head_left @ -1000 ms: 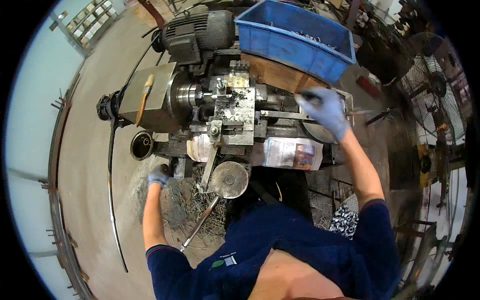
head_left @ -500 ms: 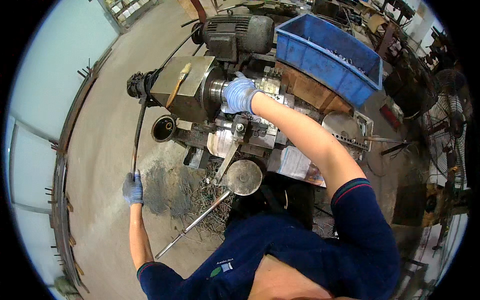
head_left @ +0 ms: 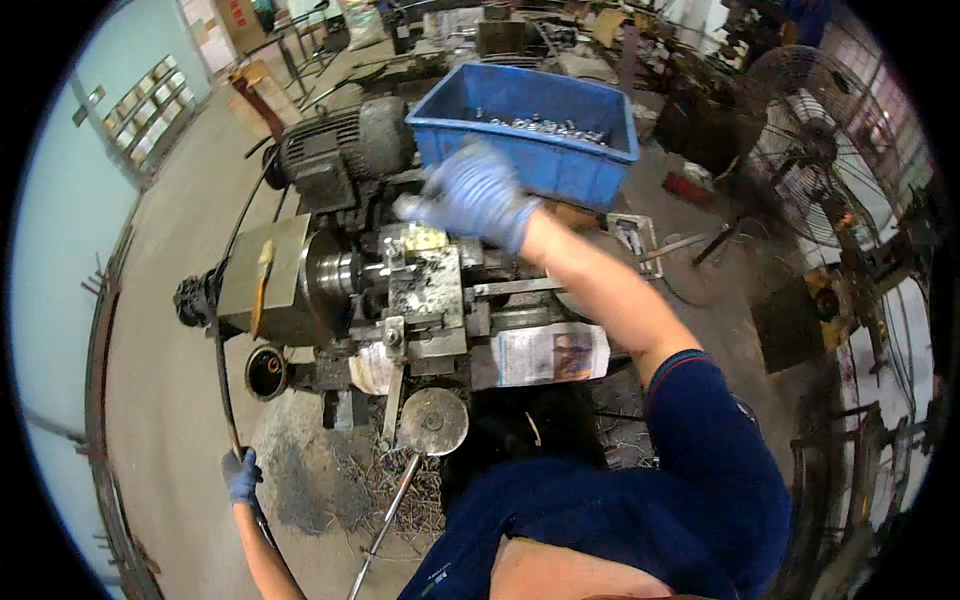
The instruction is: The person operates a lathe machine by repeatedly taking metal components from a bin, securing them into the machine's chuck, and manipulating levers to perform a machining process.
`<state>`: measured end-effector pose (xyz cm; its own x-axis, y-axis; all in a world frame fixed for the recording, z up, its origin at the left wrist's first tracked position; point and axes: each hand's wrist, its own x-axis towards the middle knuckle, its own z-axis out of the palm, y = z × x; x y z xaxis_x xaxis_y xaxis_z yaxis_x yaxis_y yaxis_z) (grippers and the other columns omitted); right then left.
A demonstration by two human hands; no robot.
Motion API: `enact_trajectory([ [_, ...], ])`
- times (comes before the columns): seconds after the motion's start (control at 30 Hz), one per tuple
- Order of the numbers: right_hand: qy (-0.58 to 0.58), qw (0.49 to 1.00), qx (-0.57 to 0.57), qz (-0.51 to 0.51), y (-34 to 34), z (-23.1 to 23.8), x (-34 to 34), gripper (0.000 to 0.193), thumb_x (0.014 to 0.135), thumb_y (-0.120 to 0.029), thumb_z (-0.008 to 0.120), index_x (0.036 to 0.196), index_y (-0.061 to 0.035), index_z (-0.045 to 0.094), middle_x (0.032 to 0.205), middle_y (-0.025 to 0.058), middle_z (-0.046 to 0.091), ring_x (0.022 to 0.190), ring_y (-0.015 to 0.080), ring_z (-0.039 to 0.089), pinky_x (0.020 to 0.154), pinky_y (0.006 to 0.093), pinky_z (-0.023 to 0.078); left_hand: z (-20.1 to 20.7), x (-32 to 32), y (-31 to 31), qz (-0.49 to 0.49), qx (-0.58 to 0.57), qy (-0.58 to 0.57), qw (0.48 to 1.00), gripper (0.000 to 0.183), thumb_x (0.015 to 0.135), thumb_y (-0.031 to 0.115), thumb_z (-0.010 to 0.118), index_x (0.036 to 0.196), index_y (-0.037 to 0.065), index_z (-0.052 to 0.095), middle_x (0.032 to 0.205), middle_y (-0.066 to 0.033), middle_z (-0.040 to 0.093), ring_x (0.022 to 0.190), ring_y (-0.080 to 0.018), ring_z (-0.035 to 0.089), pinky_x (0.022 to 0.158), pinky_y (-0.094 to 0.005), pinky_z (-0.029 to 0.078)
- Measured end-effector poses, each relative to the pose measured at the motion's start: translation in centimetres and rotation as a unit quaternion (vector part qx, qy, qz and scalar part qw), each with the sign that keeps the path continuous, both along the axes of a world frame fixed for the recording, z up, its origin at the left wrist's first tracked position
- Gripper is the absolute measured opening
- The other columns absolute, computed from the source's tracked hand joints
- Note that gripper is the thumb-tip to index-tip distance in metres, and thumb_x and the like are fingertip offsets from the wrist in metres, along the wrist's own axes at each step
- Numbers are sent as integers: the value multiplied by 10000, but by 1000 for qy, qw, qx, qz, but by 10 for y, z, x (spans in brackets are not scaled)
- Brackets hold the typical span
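My right hand (head_left: 478,195), in a blue-and-white striped glove, is raised over the lathe (head_left: 425,285) in front of the blue bin (head_left: 585,187). Motion blurs its fingers, so whether it holds anything does not show. Small shiny metal parts (head_left: 550,128) lie inside the bin. Low at the left, my gloved left hand (head_left: 242,474) is closed around a long dark rod (head_left: 224,390). That rod runs up to the left end of the lathe's headstock (head_left: 262,300). The round chuck (head_left: 328,275) faces the tool slide, left of and below my right hand.
A brush (head_left: 263,285) lies on the headstock, with a motor (head_left: 345,150) behind. Below the slide sit a round metal plate (head_left: 433,422) and a printed sheet (head_left: 550,355). Metal shavings (head_left: 395,490) cover the floor nearby. A caged fan (head_left: 812,140) stands at the right.
My right hand has left the chuck area and moved right, toward the blue bin. My left hand still grips the rod. The whole view has shifted, bringing more of the far workshop into sight.
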<state>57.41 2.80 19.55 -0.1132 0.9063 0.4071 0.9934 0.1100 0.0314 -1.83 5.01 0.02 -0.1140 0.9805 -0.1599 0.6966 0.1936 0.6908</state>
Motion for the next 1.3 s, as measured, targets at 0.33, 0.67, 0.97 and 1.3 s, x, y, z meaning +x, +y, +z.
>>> enact_trajectory([
  [0.33,107,976,153,-111,-103,-15,175,485,758,-482,649,1018,-73,667,1075,164,618,970,308,602,867,375,465,-14,-23,10,-33,36,-99,994,286,839,286,643,840,22,533,548,-35,497,415,-132,476,398,-276,413],
  [0.67,307,742,-120,-584,-494,-198,211,614,736,-565,594,1017,-23,653,998,182,647,947,330,614,839,389,474,29,69,-13,-4,-59,-84,995,401,851,262,638,1018,-97,577,762,-220,633,637,-275,622,655,-390,559],
  [0.97,216,643,-418,-605,-569,-312,188,550,691,-500,616,958,-22,675,1018,206,635,969,323,618,845,396,485,38,76,-11,-7,-57,-80,995,390,846,253,645,994,-102,583,761,-219,632,636,-275,621,644,-386,562],
  [1.3,279,630,-409,-598,-552,-328,187,675,751,-635,513,1028,-36,657,1100,192,611,1037,347,583,904,414,438,40,50,-11,2,-56,-116,992,379,841,244,653,967,-108,590,760,-218,631,635,-274,619,631,-382,564],
])
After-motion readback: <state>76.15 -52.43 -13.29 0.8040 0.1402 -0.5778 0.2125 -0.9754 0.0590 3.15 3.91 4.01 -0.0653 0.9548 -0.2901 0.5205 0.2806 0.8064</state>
